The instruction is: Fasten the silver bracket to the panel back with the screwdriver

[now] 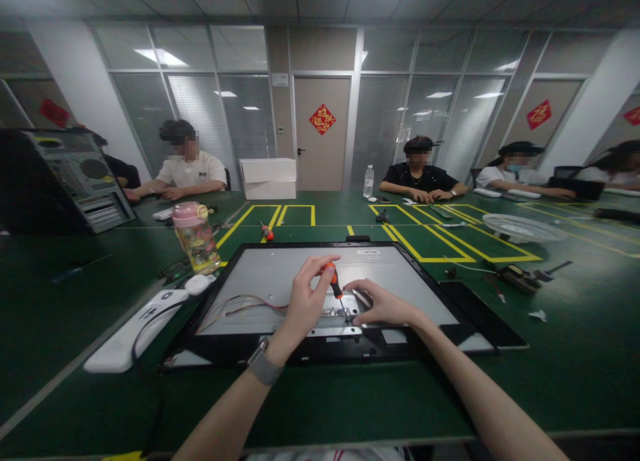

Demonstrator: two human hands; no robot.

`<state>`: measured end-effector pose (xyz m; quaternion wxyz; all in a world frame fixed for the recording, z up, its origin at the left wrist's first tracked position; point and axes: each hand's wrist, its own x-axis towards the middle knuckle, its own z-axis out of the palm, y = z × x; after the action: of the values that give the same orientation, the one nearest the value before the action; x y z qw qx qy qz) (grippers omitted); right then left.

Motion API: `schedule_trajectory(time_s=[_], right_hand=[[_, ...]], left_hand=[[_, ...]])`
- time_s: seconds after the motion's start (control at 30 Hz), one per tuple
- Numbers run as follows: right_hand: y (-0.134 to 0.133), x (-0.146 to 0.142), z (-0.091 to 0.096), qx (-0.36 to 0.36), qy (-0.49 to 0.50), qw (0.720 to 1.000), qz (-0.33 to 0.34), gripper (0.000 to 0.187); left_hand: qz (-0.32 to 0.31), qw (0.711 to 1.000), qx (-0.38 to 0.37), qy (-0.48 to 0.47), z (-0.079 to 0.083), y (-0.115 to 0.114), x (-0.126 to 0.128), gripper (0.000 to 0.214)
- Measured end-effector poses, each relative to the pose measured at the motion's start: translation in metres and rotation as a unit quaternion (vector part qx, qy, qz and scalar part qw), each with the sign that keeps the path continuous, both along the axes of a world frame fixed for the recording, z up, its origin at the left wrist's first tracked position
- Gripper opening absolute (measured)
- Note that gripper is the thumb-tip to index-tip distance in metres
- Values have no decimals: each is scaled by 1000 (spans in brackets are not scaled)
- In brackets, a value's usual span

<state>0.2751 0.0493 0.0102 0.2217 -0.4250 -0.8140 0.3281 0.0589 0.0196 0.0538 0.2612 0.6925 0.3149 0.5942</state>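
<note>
A flat display panel (260, 267) with a grey metal back and black frame lies on the table in front of me. My left hand (309, 294), with a grey watch on the wrist, grips a screwdriver (335, 282) by its orange and black handle. The shaft points down at a small metal bracket (340, 331) near the panel's front edge. Close by the tip, my right hand (383, 305) rests at the bracket with curved fingers, thumb and forefinger apart. Thin coloured wires (250, 301) run left from the bracket across the panel.
A white power strip (135, 331) and pink-lidded bottle (194, 237) stand left; a computer case (80, 177) is beyond. Right lie a black slab (480, 314), a dark tool (517, 277) and a white round tray (523, 227). Several people sit across the table.
</note>
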Motion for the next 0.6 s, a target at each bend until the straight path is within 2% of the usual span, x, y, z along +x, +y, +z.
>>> schedule_trajectory(time_s=[0.1, 0.37, 0.6], right_hand=[[1, -2, -4, 22, 18, 1000, -9, 63], [5, -1, -12, 77, 18, 997, -5, 60], [3, -2, -9, 41, 15, 999, -12, 61]], left_hand=[[5, 1000, 3, 7, 0, 2, -1, 24], [-6, 999, 23, 25, 0, 2, -1, 23], [-1, 1000, 13, 18, -2, 2, -1, 24]])
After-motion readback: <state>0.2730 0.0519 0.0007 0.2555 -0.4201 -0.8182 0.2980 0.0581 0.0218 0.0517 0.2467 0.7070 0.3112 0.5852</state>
